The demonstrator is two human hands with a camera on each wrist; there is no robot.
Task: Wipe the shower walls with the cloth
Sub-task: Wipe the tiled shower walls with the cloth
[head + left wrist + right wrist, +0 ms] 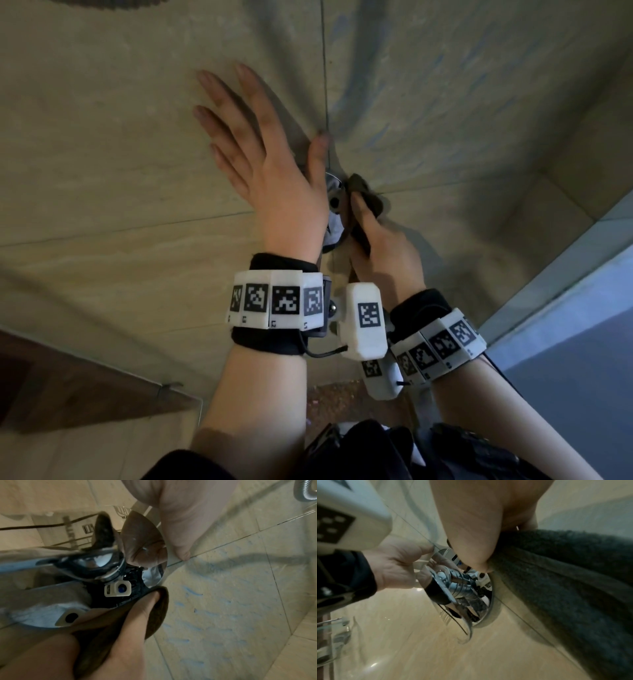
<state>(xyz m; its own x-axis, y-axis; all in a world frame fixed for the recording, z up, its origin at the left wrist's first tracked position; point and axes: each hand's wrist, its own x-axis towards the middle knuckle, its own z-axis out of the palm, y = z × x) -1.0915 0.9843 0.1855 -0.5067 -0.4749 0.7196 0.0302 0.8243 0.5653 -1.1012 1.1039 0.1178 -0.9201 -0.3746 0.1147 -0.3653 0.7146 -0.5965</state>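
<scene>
Beige stone-look wall tiles (120,154) with dark grout lines surround a chrome fitting (334,192); right of it a corner meets a pale blue-grey panel (582,325), dim light

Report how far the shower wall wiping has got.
Done: cannot be judged; the beige tiled wall shows faint bluish streaks right of the vertical grout line. In hand: the right hand grips the dark cloth against the wall beside the chrome fitting, while the left hand rests flat, fingers spread, on the tile. Left: the streaked tiles, probably.
</scene>
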